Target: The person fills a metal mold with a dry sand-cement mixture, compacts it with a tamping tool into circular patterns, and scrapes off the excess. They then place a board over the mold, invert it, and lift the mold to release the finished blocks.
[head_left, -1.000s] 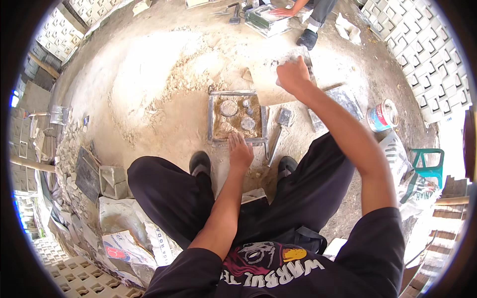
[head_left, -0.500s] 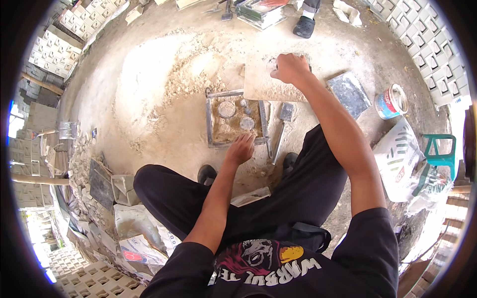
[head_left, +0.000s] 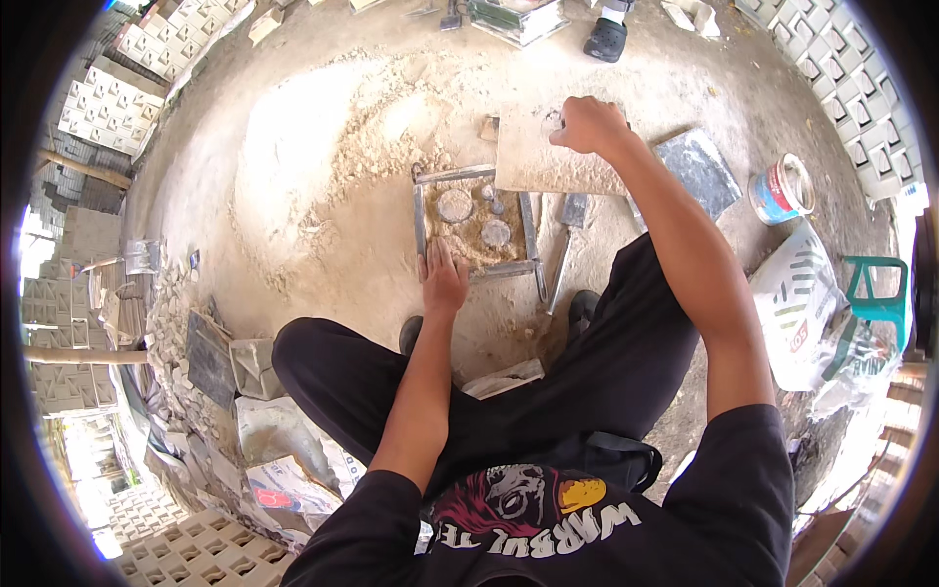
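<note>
A square mould frame [head_left: 422, 220] with dark bars lies on the ground between my feet, with packed sandy mix inside. Set in the mix are a round disc [head_left: 455, 204] at the far left, a greyer disc [head_left: 496, 233] at the right and small round pieces [head_left: 494, 201] between them. My left hand [head_left: 446, 282] rests on the mix at the frame's near left corner, fingers stretched out and holding nothing. Over a pale, dusty board [head_left: 548, 166], which overlaps the frame's far right corner, my right hand [head_left: 594, 127] is closed. Whatever it grips is hidden.
Right of the frame lies a flat-bladed tool [head_left: 564, 245]. Beyond it are a dark slab [head_left: 698, 171], a bucket [head_left: 782, 190], a white sack [head_left: 797, 303] and a green stool [head_left: 877, 293]. Loose sand [head_left: 381, 137] spreads far left. Another person's shoe [head_left: 605, 41] shows at the far edge.
My left hand has moved left along the frame's near side, from the right disc to the near left corner. My right hand stays closed over the board.
</note>
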The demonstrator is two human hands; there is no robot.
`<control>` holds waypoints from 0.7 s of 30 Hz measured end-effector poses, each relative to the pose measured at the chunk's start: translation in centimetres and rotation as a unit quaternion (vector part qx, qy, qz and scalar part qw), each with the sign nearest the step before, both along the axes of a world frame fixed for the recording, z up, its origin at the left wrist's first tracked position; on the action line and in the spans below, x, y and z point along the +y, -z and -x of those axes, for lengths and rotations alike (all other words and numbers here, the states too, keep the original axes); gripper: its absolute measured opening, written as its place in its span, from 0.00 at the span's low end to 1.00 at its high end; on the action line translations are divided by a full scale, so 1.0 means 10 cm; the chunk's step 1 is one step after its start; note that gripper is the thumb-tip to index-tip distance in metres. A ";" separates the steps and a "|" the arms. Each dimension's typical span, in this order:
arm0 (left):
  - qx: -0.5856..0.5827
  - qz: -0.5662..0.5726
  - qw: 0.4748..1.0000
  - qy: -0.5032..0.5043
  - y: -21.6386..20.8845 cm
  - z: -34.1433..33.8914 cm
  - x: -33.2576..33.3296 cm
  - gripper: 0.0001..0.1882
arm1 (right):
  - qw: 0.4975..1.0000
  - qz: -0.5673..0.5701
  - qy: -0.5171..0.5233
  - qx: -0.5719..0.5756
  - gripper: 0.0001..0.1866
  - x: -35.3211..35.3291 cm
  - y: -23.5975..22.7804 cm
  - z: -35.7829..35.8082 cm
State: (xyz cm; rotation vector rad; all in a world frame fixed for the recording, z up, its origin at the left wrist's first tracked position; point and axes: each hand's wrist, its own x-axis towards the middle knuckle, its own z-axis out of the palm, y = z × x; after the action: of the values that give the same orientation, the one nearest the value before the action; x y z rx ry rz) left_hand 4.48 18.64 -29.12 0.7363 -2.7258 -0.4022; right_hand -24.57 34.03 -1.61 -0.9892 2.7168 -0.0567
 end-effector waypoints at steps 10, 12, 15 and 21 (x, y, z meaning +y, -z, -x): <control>0.003 -0.017 0.996 0.090 -0.07 0.01 0.21 0.32 | 1.000 0.005 0.014 -0.020 0.22 -0.04 -0.05 -0.04; 0.026 -0.020 0.986 0.164 -0.06 -0.08 0.21 0.27 | 1.000 0.004 0.007 -0.018 0.22 -0.04 -0.06 -0.08; 0.016 -0.031 0.982 0.186 -0.32 0.06 0.43 0.18 | 1.000 -0.006 -0.001 -0.013 0.23 0.01 -0.05 -0.04; -0.046 -0.032 0.980 0.192 -0.29 0.18 0.24 0.13 | 0.999 0.011 0.002 -0.035 0.23 -0.06 -0.07 -0.11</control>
State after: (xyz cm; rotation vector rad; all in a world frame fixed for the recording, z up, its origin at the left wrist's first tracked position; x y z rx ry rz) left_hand 2.69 21.08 -26.23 0.2409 -2.9544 -0.5531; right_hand -23.49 33.42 -0.90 -0.9701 2.6594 -0.1201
